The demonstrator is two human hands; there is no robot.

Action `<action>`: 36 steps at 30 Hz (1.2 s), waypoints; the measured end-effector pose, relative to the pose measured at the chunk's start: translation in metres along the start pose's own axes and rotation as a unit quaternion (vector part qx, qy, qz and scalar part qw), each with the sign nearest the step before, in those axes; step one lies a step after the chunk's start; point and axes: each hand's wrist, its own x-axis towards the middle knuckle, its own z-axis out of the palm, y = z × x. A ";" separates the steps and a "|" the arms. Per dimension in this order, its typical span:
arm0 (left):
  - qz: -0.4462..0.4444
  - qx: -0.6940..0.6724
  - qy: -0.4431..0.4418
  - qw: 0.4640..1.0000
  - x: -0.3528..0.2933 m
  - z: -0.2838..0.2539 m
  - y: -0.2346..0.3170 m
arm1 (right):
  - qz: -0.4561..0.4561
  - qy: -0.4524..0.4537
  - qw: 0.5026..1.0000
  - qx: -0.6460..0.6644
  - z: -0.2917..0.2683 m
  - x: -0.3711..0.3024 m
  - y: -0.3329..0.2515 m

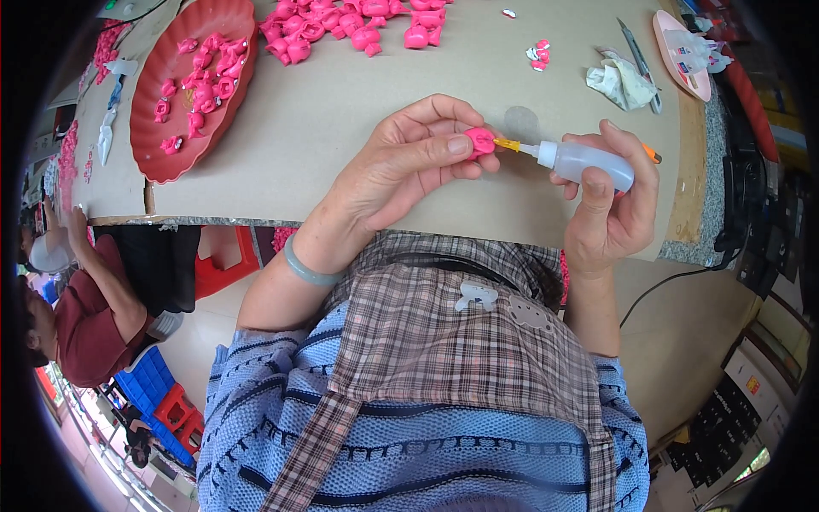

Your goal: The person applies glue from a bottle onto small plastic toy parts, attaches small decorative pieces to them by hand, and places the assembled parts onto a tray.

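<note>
Plaid apron up close, squeeze bottle meeting pink piece

Below the apron's bib and around its straps shows a blue sweater with dark stripes. Ahead of it, over the near part of the table, both hands are occupied. The left hand (a pale green bangle circles its wrist) pinches the small pink piece between thumb and fingers. The right hand is closed around the translucent bottle, which lies nearly level — its yellow tip pointing left, right at the edge of the piece. Whether the tip goes inside, I cannot tell.

Farther off on the left, a red scalloped tray carries more pink pieces. To the right lie a crumpled cloth, a slim metal tool and, near the table's edge, a pale pink dish holding small bottles. A pink heap spreads along the far side — straight ahead. Off to the left sits a co-worker in dark red.
</note>
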 end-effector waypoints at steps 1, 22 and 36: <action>0.000 0.000 0.000 1.000 0.000 0.000 0.000 | 0.000 0.000 1.000 0.000 -0.001 0.000 0.000; 0.024 0.038 0.004 0.999 0.000 0.001 -0.001 | -0.027 -0.005 0.997 -0.075 -0.007 -0.003 0.001; 0.052 0.066 0.008 0.996 0.001 0.000 -0.003 | -0.027 -0.026 0.995 -0.093 -0.004 -0.003 -0.003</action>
